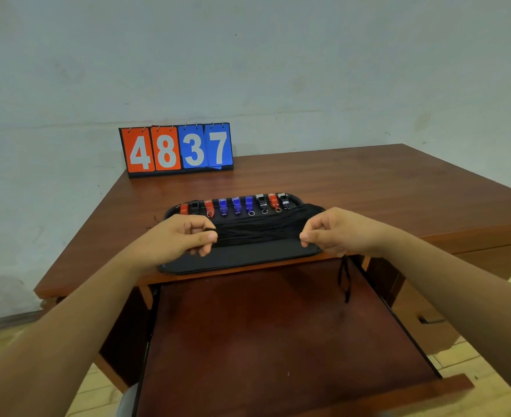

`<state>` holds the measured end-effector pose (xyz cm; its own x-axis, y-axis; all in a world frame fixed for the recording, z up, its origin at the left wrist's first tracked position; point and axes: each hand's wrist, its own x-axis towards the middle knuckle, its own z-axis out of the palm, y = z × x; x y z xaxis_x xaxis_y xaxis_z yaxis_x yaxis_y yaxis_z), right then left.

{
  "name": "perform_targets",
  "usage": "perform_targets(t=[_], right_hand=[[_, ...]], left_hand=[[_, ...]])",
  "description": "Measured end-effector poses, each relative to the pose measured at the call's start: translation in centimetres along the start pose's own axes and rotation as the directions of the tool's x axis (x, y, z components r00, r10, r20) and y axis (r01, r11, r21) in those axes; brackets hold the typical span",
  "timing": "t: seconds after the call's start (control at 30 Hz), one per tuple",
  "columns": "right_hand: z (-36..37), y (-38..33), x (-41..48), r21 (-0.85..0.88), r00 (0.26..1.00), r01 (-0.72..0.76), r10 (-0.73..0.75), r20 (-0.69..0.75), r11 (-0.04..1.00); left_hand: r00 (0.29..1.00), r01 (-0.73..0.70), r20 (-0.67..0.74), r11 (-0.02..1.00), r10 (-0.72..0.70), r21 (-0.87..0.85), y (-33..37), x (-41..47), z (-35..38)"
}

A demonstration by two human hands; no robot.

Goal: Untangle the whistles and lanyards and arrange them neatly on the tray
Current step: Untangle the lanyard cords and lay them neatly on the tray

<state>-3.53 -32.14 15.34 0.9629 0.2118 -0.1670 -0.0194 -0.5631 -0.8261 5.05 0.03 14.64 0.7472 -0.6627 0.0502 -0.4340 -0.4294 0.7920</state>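
A black tray sits at the desk's front edge. Nine whistles line its far edge: three red, three blue, three black. A bundle of black lanyards, too many to count, lies across the tray's middle. The left hand pinches the bundle's left end with curled fingers and the right hand pinches its right end. One cord hangs below the right hand. A scoreboard stands at the back left corner.

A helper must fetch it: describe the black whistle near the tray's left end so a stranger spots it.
On the wooden desk lies a black tray with whistles lined along its far edge. Take the second from the left, the only black whistle flanked by two red ones.
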Motion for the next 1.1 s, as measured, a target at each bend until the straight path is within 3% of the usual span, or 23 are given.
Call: perform_targets(t=[0.17,0.37,0.6,0.77,0.9,1.1], right_hand=[[-0.5,0.8,-0.2,-0.064,0.998,-0.006,0.002,-0.065,0.998],[-1.6,2.2,0.1,-0.261,0.97,-0.006,-0.058,-0.237,0.965],[-2.7,4.0,0.2,-0.257,0.945,-0.04,-0.047,-0.324,0.966],[-3.1,5.6,1.0,-0.219,0.931,-0.087,0.001,-0.364,0.972],[-3.2,6.4,1.4,-0.117,0.91,-0.108,0.051,-0.412,0.987],[-3.4,6.8,1.7,-0.153,0.863,-0.121,0.028,-0.504,0.981]], left_hand=[[0.996,0.014,-0.088,0.988,-0.028,-0.157,-1.6,-0.9,-0.6],[0.979,0.12,-0.179,0.987,-0.101,0.104,-3.2,-1.8,-1.5],[0.938,0.23,-0.316,0.94,-0.144,0.253,-5.0,-2.8,-2.8],[0.948,0.242,-0.296,0.875,-0.12,0.419,-5.6,-2.6,-2.2],[0.946,0.249,-0.303,0.863,-0.118,0.44,-6.0,-2.6,-2.3],[0.933,0.268,-0.344,0.839,-0.104,0.473,-6.9,-2.9,-3.4]])
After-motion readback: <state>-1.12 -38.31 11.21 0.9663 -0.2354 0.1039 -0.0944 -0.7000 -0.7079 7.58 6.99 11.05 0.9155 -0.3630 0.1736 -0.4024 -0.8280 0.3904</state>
